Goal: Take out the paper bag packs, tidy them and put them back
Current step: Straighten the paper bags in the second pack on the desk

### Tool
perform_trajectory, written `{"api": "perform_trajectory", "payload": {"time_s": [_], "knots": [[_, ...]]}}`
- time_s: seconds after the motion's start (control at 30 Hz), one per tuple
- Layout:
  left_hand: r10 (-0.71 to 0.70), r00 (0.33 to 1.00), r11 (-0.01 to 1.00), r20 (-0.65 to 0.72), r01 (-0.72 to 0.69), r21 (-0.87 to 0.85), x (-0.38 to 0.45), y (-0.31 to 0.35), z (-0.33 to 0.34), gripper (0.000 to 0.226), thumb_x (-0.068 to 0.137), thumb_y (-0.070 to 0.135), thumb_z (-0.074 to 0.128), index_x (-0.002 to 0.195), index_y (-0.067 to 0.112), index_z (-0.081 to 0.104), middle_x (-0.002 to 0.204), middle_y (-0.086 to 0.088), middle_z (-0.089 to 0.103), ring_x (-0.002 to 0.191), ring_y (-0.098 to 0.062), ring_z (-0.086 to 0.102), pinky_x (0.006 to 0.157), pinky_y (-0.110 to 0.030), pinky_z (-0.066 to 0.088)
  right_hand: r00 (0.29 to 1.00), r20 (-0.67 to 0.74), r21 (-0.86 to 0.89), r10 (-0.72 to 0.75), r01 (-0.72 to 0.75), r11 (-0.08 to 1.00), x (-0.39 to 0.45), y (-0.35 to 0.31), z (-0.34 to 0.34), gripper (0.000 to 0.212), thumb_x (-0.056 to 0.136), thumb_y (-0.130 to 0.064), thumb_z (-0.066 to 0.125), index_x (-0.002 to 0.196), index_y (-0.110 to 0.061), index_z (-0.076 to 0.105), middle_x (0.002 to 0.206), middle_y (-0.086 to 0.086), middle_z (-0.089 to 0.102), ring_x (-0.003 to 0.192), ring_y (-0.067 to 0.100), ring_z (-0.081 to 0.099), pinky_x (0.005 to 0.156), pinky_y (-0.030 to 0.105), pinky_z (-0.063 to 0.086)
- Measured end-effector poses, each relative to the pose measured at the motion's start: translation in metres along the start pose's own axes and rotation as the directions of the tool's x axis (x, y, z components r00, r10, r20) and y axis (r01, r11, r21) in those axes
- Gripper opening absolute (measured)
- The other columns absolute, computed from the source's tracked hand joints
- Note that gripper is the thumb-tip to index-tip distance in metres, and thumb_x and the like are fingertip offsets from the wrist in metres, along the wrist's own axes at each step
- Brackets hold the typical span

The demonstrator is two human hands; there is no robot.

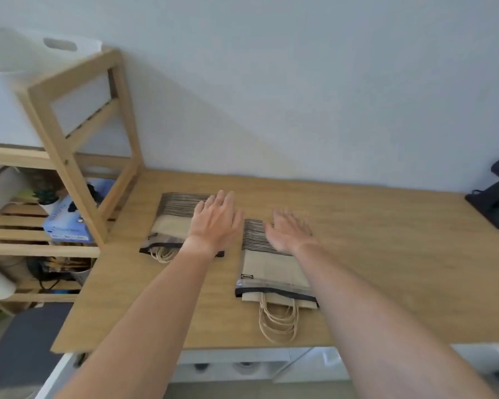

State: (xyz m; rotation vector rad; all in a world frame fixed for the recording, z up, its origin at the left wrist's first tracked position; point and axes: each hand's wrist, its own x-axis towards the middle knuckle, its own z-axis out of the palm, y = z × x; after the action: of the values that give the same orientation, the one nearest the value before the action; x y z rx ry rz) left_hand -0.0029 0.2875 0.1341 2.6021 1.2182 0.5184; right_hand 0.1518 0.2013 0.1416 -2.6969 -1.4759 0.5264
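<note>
Two flat packs of beige paper bags with black stripes lie on the wooden table (pixel 386 254). The left pack (pixel 170 223) lies near the shelf, its cord handles pointing toward me. The right pack (pixel 271 269) lies closer to me, its cord handles hanging near the table's front edge. My left hand (pixel 216 220) is stretched out flat with straight fingers over the right part of the left pack. My right hand (pixel 290 231) is spread, fingers straight, over the striped far end of the right pack. Neither hand grips anything.
A wooden shelf unit (pixel 78 156) stands at the table's left end, holding a white bin (pixel 18 53) on top and a blue box (pixel 69 220) lower down. A black stand (pixel 496 203) sits at the table's far right. The wall is just behind.
</note>
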Motion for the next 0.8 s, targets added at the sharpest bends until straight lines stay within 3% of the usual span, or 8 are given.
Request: {"api": "perform_trajectory", "payload": {"time_s": [0.13,0.2,0.3,0.47,0.57,0.67,0.8], "knots": [[0.048,0.989,0.999,0.137,-0.049,-0.001,-0.050,0.027,0.066,0.055,0.100,0.044,0.032,0.145,0.013,0.035,0.152,-0.012,0.038,0.137,-0.030,0.040,0.111,-0.046,0.032,0.996,0.075,0.011,0.050,-0.051,0.999,-0.029,0.052,0.063,0.062,0.105,-0.045,0.024,0.159,-0.022,0.005,0.167,0.008,0.002,0.153,0.028,0.002,0.122,0.052,0.002],[0.059,0.980,0.998,0.191,-0.060,0.000,-0.074,0.039,0.091,0.055,0.100,0.043,0.034,0.147,0.014,0.033,0.152,-0.010,0.037,0.136,-0.028,0.040,0.110,-0.043,0.033,0.996,0.077,-0.001,0.053,-0.053,0.999,-0.043,0.069,0.089,0.057,0.104,-0.040,0.026,0.156,-0.019,0.018,0.163,0.011,0.017,0.150,0.031,0.013,0.121,0.053,0.010],[0.091,0.959,0.994,0.269,-0.101,0.026,-0.105,0.054,0.119,0.048,0.099,0.039,0.037,0.140,0.016,0.039,0.151,-0.008,0.037,0.136,-0.025,0.038,0.109,-0.041,0.034,0.999,0.036,0.016,0.039,-0.040,0.999,-0.063,0.088,0.120,0.039,0.102,-0.031,0.037,0.136,-0.014,0.044,0.144,0.011,0.038,0.138,0.031,0.031,0.116,0.053,0.022],[0.134,0.896,0.970,0.423,-0.207,0.131,-0.134,0.070,0.146,0.055,0.094,0.058,0.041,0.130,0.018,0.052,0.162,-0.017,0.009,0.150,-0.028,0.006,0.120,-0.046,0.011,1.000,-0.023,0.039,0.020,-0.020,0.999,-0.083,0.106,0.141,0.042,0.096,-0.019,0.047,0.137,-0.013,0.044,0.158,0.013,0.022,0.148,0.029,0.015,0.119,0.047,0.019],[0.127,0.875,0.950,0.467,-0.242,0.196,-0.141,0.078,0.153,0.066,0.086,0.070,0.045,0.127,0.018,0.052,0.162,-0.021,-0.004,0.150,-0.033,-0.006,0.120,-0.050,0.005,0.998,-0.045,0.032,0.047,-0.045,0.998,-0.087,0.114,0.138,0.036,0.096,-0.018,0.045,0.130,-0.009,0.054,0.163,0.013,0.015,0.148,0.031,0.018,0.120,0.046,0.017],[0.142,0.883,0.924,0.447,-0.280,0.260,-0.145,0.083,0.155,0.056,0.090,0.057,0.053,0.128,0.015,0.051,0.161,-0.023,0.000,0.150,-0.037,-0.001,0.120,-0.052,0.009,0.996,-0.060,0.027,0.063,-0.061,0.998,-0.093,0.121,0.135,0.043,0.095,-0.014,0.046,0.137,-0.009,0.049,0.164,0.013,0.014,0.146,0.034,0.022,0.119,0.046,0.020],[0.178,0.893,0.914,0.412,-0.306,0.268,-0.153,0.087,0.156,0.046,0.098,0.045,0.046,0.128,0.012,0.056,0.162,-0.021,0.005,0.149,-0.035,0.009,0.121,-0.050,0.010,0.997,-0.043,0.039,0.059,-0.058,0.998,-0.100,0.129,0.135,0.065,0.094,-0.011,0.048,0.154,-0.011,0.024,0.165,0.015,0.006,0.149,0.034,0.017,0.120,0.045,0.020]]}}
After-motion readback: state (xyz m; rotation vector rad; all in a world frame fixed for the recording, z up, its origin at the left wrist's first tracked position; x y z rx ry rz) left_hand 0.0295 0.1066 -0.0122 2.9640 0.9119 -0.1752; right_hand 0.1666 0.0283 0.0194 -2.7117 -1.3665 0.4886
